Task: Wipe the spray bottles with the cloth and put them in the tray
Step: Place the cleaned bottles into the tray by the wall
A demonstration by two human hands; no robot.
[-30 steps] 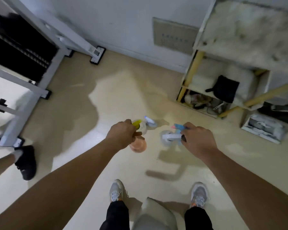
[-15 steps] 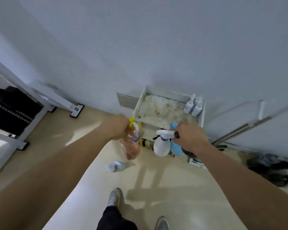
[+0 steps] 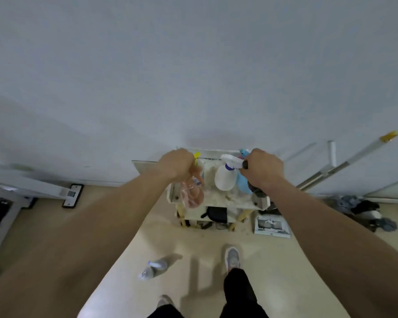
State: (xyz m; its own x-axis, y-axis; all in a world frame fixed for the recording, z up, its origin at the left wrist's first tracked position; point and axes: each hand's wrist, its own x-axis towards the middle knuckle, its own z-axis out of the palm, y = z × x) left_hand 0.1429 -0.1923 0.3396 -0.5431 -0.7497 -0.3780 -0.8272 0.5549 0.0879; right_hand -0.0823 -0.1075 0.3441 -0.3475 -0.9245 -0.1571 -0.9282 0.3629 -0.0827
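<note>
Above tray (image 3: 170, 195), pink bottle (image 3: 192, 195) and white bottle (image 3: 224, 180) hang upright.

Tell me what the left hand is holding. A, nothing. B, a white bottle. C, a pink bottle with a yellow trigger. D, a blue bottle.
C: the left hand grips a pink bottle by its yellow trigger, while the white bottle and the blue bottle hang from the right hand.
</note>
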